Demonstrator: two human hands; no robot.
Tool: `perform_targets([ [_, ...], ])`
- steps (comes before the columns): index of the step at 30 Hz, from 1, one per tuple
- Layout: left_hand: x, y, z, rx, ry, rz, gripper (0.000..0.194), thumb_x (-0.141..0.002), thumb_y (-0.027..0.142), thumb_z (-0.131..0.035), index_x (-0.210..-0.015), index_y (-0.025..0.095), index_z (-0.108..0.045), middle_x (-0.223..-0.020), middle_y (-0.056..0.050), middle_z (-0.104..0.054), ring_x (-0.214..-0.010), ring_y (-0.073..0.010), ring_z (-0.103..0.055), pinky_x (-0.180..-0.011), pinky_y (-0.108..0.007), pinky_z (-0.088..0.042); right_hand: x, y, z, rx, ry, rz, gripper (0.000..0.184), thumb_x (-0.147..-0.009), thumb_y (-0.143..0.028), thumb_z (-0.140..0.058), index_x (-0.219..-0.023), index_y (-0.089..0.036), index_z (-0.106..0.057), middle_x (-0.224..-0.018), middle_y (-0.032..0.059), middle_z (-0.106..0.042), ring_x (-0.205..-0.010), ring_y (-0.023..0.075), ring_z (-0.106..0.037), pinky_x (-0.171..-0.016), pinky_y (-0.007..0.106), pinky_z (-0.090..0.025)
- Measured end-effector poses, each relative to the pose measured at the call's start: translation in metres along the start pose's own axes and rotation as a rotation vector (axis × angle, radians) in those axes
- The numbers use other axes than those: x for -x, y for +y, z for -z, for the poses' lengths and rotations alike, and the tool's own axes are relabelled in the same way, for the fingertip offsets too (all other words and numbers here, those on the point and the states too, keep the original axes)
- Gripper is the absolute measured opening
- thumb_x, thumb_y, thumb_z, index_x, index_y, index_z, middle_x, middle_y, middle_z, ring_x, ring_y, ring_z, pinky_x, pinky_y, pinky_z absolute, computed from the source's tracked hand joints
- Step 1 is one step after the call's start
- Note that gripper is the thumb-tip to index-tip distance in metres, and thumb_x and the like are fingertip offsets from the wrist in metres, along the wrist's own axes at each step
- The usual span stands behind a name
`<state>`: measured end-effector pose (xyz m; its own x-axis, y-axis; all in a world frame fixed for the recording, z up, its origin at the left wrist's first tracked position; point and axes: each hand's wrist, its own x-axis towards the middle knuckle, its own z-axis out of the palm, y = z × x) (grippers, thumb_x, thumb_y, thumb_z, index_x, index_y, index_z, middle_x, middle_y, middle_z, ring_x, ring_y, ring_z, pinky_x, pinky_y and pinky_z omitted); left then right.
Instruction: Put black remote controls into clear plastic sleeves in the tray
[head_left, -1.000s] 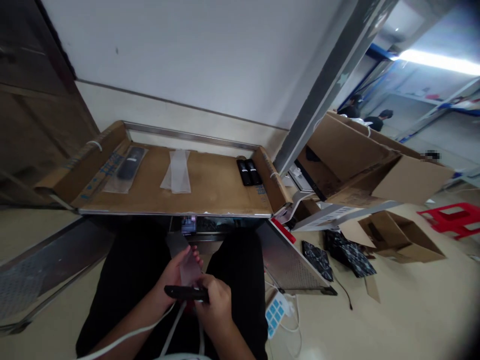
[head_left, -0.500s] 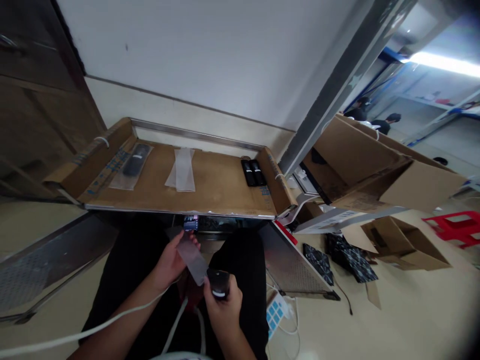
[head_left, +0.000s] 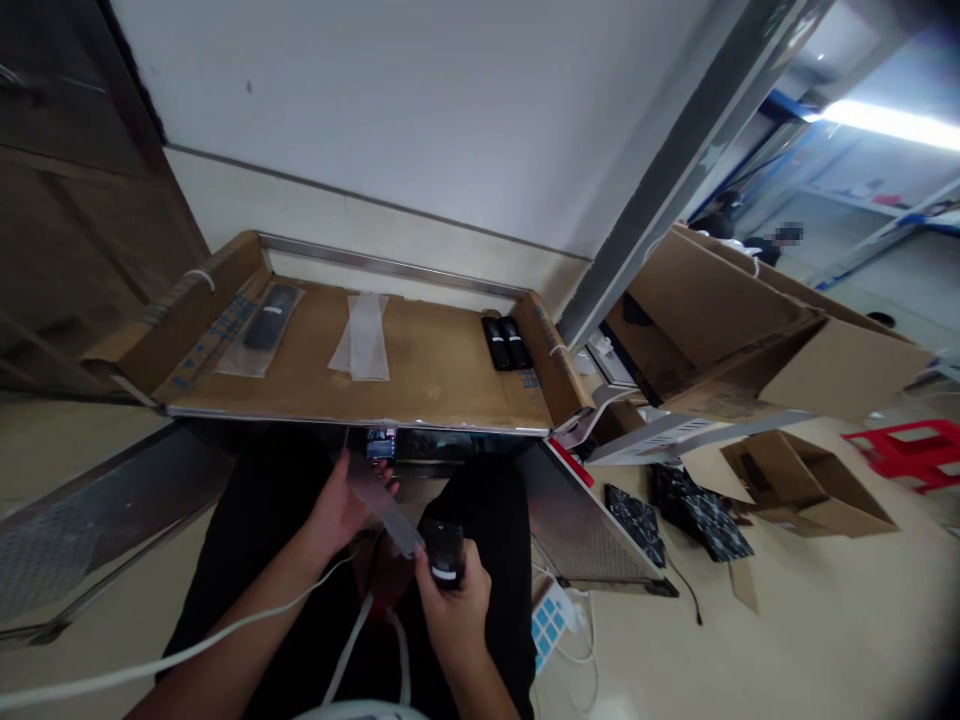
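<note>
My left hand (head_left: 334,512) is closed around the upper end of a translucent plastic sleeve (head_left: 386,507), which slants down toward the right. My right hand (head_left: 457,605) grips a black remote-like device (head_left: 445,545) with a small white label. Its thumb is at the sleeve's lower end; whether it pinches the plastic I cannot tell. Beyond my knees, a cardboard-lined tray (head_left: 442,395) carries a similar device inside a clear bag (head_left: 266,322) at the left. Several flat sleeves (head_left: 366,337) overlap near its middle. Two bare black devices (head_left: 506,344) lie side by side at its right end.
A lit phone (head_left: 381,443) sits below the tray's front edge. Open metal door panels (head_left: 592,525) flank my legs. A white cable (head_left: 195,655) crosses my left arm. To the right are a large open carton (head_left: 720,310), another box on the floor (head_left: 814,490) and a red plastic stool (head_left: 904,450).
My right hand and the black device have shifted slightly up and right. My left hand has moved a little left, and the sleeve now looks narrower, turned more edge-on.
</note>
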<state>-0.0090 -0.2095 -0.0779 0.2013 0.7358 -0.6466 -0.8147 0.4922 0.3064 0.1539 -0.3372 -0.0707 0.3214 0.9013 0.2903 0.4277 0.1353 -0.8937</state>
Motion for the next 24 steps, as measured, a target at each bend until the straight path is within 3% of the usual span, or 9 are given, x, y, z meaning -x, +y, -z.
perform_targets([
  [3, 0.010, -0.015, -0.002, 0.006, -0.024, 0.100, 0.051, -0.100, 0.057, -0.048, -0.098, 0.009, -0.067, -0.095, -0.018, -0.072, -0.087, -0.0292, -0.072, -0.081, -0.047, -0.061, -0.001, 0.002, -0.005, 0.032, 0.000, 0.020, 0.010, -0.083, -0.024, -0.071, -0.090, -0.020, -0.065, -0.070, 0.0003, -0.070, -0.057, 0.0149, -0.066, -0.055, 0.021, -0.053],
  [8, 0.022, -0.039, -0.009, 0.016, 0.010, 0.147, 0.018, -0.099, 0.027, -0.060, -0.093, 0.011, -0.066, -0.081, -0.008, -0.071, -0.072, -0.0195, -0.071, -0.072, -0.033, -0.060, -0.007, 0.003, -0.013, 0.069, -0.093, 0.070, 0.010, -0.082, -0.021, -0.066, -0.093, -0.021, -0.067, -0.075, 0.0002, -0.072, -0.060, 0.0148, -0.068, -0.058, 0.022, -0.053],
  [13, 0.019, -0.039, -0.008, -0.015, 0.060, 0.089, 0.007, -0.096, 0.018, -0.063, -0.097, 0.012, -0.067, -0.079, -0.005, -0.070, -0.066, -0.0168, -0.070, -0.066, -0.028, -0.059, -0.009, 0.004, -0.014, 0.068, -0.065, 0.009, 0.010, -0.082, -0.025, -0.069, -0.090, -0.020, -0.065, -0.073, 0.0003, -0.070, -0.061, 0.0155, -0.066, -0.059, 0.023, -0.053],
  [17, 0.013, -0.034, -0.005, 0.023, 0.023, 0.037, 0.008, -0.097, 0.015, -0.059, -0.095, 0.012, -0.067, -0.081, -0.005, -0.069, -0.068, -0.0164, -0.070, -0.070, -0.029, -0.060, -0.008, -0.001, -0.013, -0.062, -0.044, -0.171, 0.018, -0.083, -0.033, -0.073, -0.086, -0.020, -0.062, -0.072, 0.0009, -0.066, -0.062, 0.0157, -0.062, -0.058, 0.026, -0.052],
  [21, 0.009, -0.029, -0.006, 0.045, -0.004, -0.071, 0.011, -0.095, 0.010, -0.061, -0.103, 0.014, -0.069, -0.081, -0.003, -0.068, -0.069, -0.0145, -0.069, -0.072, -0.029, -0.061, -0.004, -0.012, -0.011, -0.373, -0.115, -0.518, 0.031, -0.080, -0.043, -0.076, -0.090, -0.018, -0.061, -0.066, 0.0001, -0.064, -0.046, 0.0126, -0.055, -0.043, 0.024, -0.046],
  [24, 0.011, -0.027, -0.007, 0.012, -0.003, -0.152, 0.016, -0.095, 0.009, -0.061, -0.107, 0.015, -0.069, -0.083, -0.002, -0.068, -0.070, -0.0137, -0.069, -0.072, -0.028, -0.061, -0.003, -0.019, -0.010, -0.513, -0.155, -0.682, 0.041, -0.073, -0.043, -0.082, -0.097, -0.015, -0.064, -0.079, 0.0058, -0.071, -0.052, 0.0147, -0.061, -0.041, 0.024, -0.047],
])
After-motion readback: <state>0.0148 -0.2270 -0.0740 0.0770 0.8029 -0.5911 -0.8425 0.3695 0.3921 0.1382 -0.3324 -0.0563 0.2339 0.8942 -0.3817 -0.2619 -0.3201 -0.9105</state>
